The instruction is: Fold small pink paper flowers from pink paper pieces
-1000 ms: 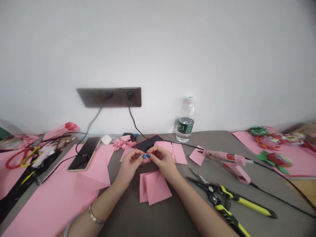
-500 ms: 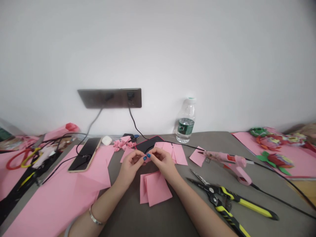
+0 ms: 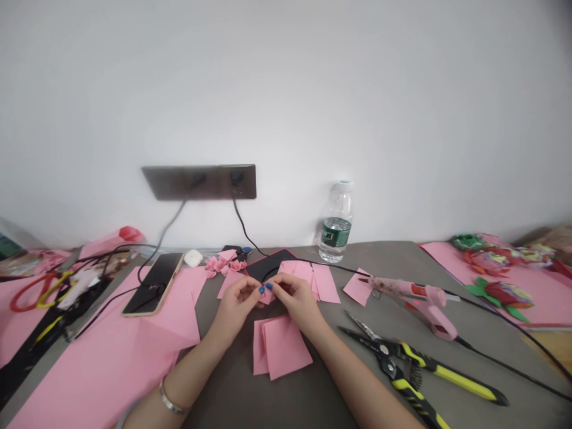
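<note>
My left hand point(image 3: 242, 302) and my right hand point(image 3: 294, 296) meet at the middle of the table, thumbs close together. Both pinch one small piece of pink paper point(image 3: 267, 297), mostly covered by the fingers. Just below it lie folded pink paper squares point(image 3: 288, 348), overlapping each other. Behind my right hand more pink paper pieces point(image 3: 325, 282) rest by a dark red-edged pad point(image 3: 272, 260). Beyond my left hand sits a cluster of small folded pink paper pieces point(image 3: 222, 263).
At right lie a pink glue gun point(image 3: 411, 292) on a pink square and yellow-black shears point(image 3: 393, 351). A water bottle point(image 3: 336, 223) stands by the wall. At left, a phone point(image 3: 154, 285) rests on large pink sheets point(image 3: 111, 363). Paper flowers point(image 3: 504, 292) lie far right; cables cross the table.
The fingertips have shifted on the small pink paper, and more of it now shows between and below the thumbs. The whole view has tipped slightly, so things sit a little lower.
</note>
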A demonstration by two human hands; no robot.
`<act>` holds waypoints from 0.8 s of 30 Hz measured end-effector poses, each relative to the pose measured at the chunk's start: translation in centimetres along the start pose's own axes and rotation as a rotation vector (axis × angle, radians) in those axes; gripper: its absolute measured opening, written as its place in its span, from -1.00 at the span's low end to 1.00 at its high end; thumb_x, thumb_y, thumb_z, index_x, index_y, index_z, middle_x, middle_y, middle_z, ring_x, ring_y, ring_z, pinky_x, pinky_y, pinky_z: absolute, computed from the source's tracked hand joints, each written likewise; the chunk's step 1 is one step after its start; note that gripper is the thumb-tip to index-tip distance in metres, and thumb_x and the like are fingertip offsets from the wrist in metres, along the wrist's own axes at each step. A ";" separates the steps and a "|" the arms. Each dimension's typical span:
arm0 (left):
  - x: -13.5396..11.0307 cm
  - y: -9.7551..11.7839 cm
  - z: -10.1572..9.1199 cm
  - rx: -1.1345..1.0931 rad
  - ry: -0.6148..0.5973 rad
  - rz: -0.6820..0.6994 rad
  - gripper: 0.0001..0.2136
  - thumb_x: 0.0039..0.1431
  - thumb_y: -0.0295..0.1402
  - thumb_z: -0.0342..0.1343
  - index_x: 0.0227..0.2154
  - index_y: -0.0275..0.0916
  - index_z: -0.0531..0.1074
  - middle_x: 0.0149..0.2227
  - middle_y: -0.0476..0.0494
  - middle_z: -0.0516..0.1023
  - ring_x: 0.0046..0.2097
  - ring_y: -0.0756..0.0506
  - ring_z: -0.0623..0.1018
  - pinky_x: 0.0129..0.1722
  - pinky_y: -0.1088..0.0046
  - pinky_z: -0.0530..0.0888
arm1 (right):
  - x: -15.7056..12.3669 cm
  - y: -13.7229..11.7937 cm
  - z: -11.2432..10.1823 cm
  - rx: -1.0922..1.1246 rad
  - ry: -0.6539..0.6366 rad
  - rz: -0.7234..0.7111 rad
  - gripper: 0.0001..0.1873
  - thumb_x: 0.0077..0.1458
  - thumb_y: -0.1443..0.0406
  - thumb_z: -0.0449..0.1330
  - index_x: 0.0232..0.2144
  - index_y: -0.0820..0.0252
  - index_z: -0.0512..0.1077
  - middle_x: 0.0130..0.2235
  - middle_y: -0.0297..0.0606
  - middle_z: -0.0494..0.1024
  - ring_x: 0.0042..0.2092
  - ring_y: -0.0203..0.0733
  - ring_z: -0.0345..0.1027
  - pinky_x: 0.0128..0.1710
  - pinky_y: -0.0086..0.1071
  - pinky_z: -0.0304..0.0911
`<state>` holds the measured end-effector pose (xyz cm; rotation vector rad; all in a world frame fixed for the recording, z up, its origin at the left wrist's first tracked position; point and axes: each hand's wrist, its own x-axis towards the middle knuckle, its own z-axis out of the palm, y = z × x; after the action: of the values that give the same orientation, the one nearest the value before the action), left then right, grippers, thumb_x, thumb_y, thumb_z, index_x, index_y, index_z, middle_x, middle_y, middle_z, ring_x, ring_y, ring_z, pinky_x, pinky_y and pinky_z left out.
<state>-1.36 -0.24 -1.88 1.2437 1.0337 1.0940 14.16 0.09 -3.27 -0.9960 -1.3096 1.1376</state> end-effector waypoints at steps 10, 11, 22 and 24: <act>-0.2 0.0 0.1 -0.032 0.069 0.044 -0.76 0.02 -0.18 0.27 -0.48 -0.25 0.42 -0.46 0.03 0.40 -0.42 0.01 0.48 -0.39 0.50 0.55 | -0.2 0.2 0.5 -0.006 -0.012 0.017 -0.81 0.01 0.16 0.29 -0.44 0.17 0.46 -0.45 -0.31 0.51 -0.40 -0.19 0.39 -0.38 -0.35 0.29; -0.2 0.0 0.1 -0.038 0.067 0.033 -0.76 0.01 -0.18 0.28 -0.48 -0.25 0.43 -0.45 0.03 0.40 -0.41 0.00 0.48 -0.38 0.49 0.55 | -0.2 0.2 0.5 -0.013 -0.012 0.017 -0.82 0.02 0.17 0.28 -0.45 0.17 0.46 -0.45 -0.31 0.51 -0.40 -0.20 0.39 -0.37 -0.35 0.30; -0.2 0.0 0.0 -0.035 0.065 0.025 -0.68 -0.04 -0.08 0.30 -0.51 -0.24 0.40 -0.45 0.02 0.38 -0.38 -0.02 0.45 -0.39 0.46 0.55 | -0.2 0.2 0.4 0.005 -0.041 -0.019 -0.84 0.07 0.17 0.24 -0.36 0.15 0.50 -0.34 -0.23 0.59 -0.29 -0.13 0.46 -0.26 -0.29 0.36; -0.2 -0.1 0.1 -0.050 0.084 0.039 -0.66 -0.04 -0.06 0.30 -0.53 -0.24 0.39 -0.44 0.02 0.37 -0.38 -0.01 0.45 -0.40 0.48 0.54 | -0.2 0.1 0.5 -0.001 -0.045 -0.017 -0.82 0.07 0.16 0.25 -0.39 0.15 0.46 -0.39 -0.27 0.55 -0.34 -0.17 0.43 -0.32 -0.33 0.33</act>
<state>-1.31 -0.47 -1.98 1.1908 1.0427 1.2042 13.66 -0.16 -3.41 -0.9632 -1.3526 1.1519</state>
